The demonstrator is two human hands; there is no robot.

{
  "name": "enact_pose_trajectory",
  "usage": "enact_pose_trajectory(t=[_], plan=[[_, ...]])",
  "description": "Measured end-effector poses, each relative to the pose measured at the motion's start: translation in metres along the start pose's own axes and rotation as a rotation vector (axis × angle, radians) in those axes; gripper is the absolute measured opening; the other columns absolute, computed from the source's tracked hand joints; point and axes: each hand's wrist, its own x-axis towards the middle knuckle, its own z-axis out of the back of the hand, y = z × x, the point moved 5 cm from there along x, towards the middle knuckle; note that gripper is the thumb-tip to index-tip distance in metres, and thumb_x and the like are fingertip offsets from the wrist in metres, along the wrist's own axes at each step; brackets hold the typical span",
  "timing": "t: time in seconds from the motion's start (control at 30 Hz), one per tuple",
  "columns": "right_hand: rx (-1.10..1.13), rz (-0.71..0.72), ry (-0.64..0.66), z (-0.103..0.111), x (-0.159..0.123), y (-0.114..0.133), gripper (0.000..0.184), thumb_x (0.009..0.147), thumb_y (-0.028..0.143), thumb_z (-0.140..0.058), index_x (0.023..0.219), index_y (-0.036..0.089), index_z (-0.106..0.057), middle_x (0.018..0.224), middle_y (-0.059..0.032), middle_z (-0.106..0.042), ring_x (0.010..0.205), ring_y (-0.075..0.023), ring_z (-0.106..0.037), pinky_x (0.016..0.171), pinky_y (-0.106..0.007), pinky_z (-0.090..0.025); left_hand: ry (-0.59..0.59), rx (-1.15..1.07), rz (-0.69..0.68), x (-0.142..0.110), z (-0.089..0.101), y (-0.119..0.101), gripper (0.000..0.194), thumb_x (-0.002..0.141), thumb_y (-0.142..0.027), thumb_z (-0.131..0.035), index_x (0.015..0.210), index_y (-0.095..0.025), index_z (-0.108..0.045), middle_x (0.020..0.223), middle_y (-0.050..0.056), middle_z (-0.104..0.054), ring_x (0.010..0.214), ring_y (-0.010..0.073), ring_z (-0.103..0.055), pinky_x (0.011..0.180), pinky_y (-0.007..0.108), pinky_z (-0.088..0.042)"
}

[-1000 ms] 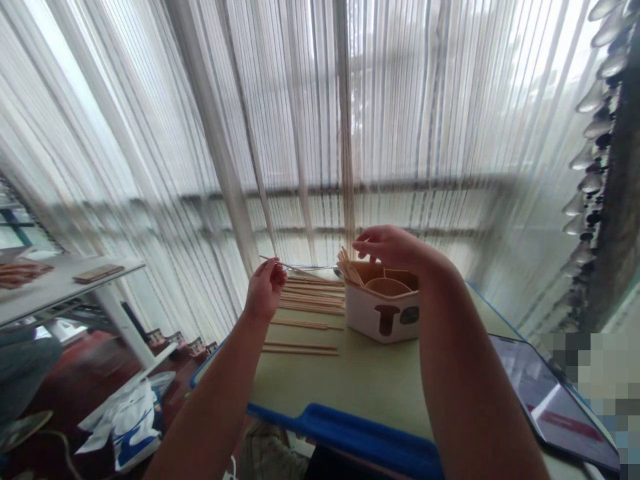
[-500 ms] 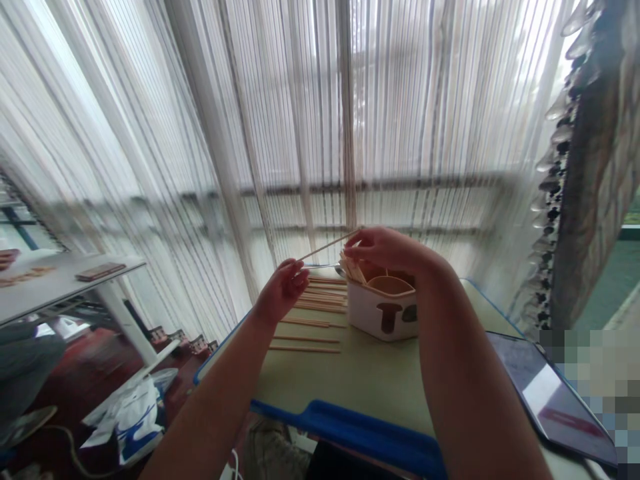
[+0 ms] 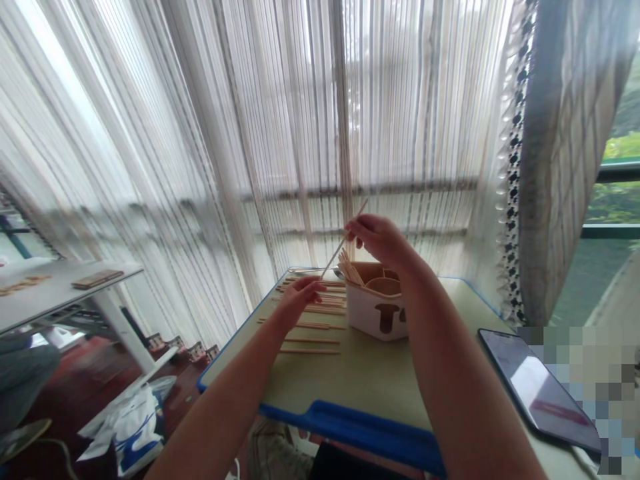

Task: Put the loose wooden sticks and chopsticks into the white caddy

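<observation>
A thin chopstick (image 3: pixel 334 255) slants up to the right between my two hands. My left hand (image 3: pixel 301 295) pinches its lower end, and my right hand (image 3: pixel 374 235) grips it near the top, with the tip sticking out above the fingers. Below my right hand stands a white holder (image 3: pixel 370 313) with brown inner compartments and dark cutouts in its front. Several light wooden sticks (image 3: pixel 351 272) lean in its left compartment. Rows of wooden chopsticks (image 3: pixel 315 342) lie flat on the table left of the holder, partly behind my left hand. A metal spoon (image 3: pixel 337 273) lies at the back.
The small table (image 3: pixel 370 380) has a blue rim. A tablet (image 3: pixel 540 383) with a cable lies at its right. On the left a white table (image 3: pixel 115 277) bears a wooden case and small pieces. A plastic bag (image 3: pixel 137 427) is on the floor; a striped curtain (image 3: pixel 300 120) hangs behind.
The chopstick has tipped from nearly level to steep. My left hand has moved down and to the right; my right hand has risen slightly. The view has turned a little to the right.
</observation>
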Motion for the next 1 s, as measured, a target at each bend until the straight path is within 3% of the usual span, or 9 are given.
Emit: enact_pose_trajectory(t=[0.13,0.23,0.3,0.4,0.57,0.67,0.83,1.0], plan=[[-0.054,0.029,-0.363,0.043,-0.005,0.006,0.031,0.086,0.042,-0.043,0.080,0.016,-0.059,0.065,-0.0005,-0.060,0.050,-0.0068,-0.048,0.049,-0.020,-0.038,-0.069,0.389,-0.131,0.002,0.008,0.005,0.035,0.069,-0.044,-0.066,0.086,-0.013,-0.065,0.067,0.002,-0.063,0.054,0.0095,-0.054,0.055,0.023,-0.043],[-0.230,0.045,-0.404,0.056,-0.010,0.012,0.033,0.085,0.043,-0.044,0.078,0.016,-0.061,0.066,-0.0014,-0.061,0.053,-0.0084,-0.050,0.052,-0.022,-0.038,-0.010,0.820,-0.242,-0.001,0.002,0.013,0.029,0.072,-0.042,-0.062,0.083,-0.015,-0.066,0.064,0.001,-0.061,0.056,0.0097,-0.051,0.056,0.023,-0.040],[-0.361,0.038,-0.326,0.051,-0.010,0.014,0.033,0.084,0.042,-0.046,0.073,0.016,-0.063,0.063,-0.0019,-0.061,0.055,-0.0095,-0.051,0.054,-0.023,-0.037,0.104,1.025,-0.279,-0.004,-0.007,0.021,0.024,0.074,-0.039,-0.059,0.080,-0.017,-0.067,0.064,0.000,-0.061,0.056,0.0093,-0.050,0.057,0.022,-0.038],[-0.480,-0.014,-0.090,0.027,-0.008,0.009,0.035,0.082,0.041,-0.048,0.068,0.015,-0.066,0.057,-0.0017,-0.059,0.053,-0.0099,-0.051,0.053,-0.023,-0.035,0.255,1.134,-0.290,-0.008,-0.017,0.027,0.020,0.076,-0.034,-0.056,0.075,-0.017,-0.066,0.066,0.000,-0.062,0.060,0.0104,-0.051,0.060,0.022,-0.039],[-0.579,-0.125,0.253,-0.011,-0.005,-0.018,0.028,0.077,0.036,-0.052,0.073,0.015,-0.070,0.056,-0.0017,-0.060,0.050,-0.0091,-0.047,0.051,-0.023,-0.032,0.311,1.175,-0.355,-0.009,-0.018,0.023,0.013,0.072,-0.023,-0.057,0.076,-0.016,-0.067,0.075,0.003,-0.065,0.073,0.0138,-0.054,0.073,0.025,-0.040],[-0.651,-0.197,0.342,-0.012,-0.008,-0.035,0.028,0.076,0.036,-0.052,0.070,0.015,-0.070,0.054,-0.0013,-0.059,0.048,-0.0089,-0.045,0.048,-0.024,-0.030,0.305,1.225,-0.333,-0.010,-0.015,0.022,0.014,0.070,-0.023,-0.057,0.078,-0.017,-0.068,0.077,0.003,-0.065,0.076,0.0150,-0.054,0.074,0.026,-0.040],[-0.594,-0.445,0.510,-0.007,-0.024,-0.059,0.036,0.073,0.047,-0.054,0.064,0.016,-0.068,0.055,-0.0006,-0.058,0.047,-0.0087,-0.045,0.044,-0.023,-0.029,0.436,1.234,-0.275,-0.017,-0.018,0.020,0.021,0.071,-0.026,-0.056,0.085,-0.017,-0.068,0.082,0.003,-0.066,0.076,0.0149,-0.056,0.074,0.025,-0.041],[-0.523,-0.503,0.520,-0.011,-0.029,-0.064,0.026,0.071,0.040,-0.058,0.072,0.017,-0.071,0.060,-0.0009,-0.062,0.049,-0.0095,-0.050,0.044,-0.021,-0.032,0.493,1.246,-0.266,-0.018,-0.019,0.021,0.020,0.070,-0.023,-0.056,0.082,-0.018,-0.070,0.078,0.003,-0.066,0.074,0.0147,-0.056,0.071,0.024,-0.041]])
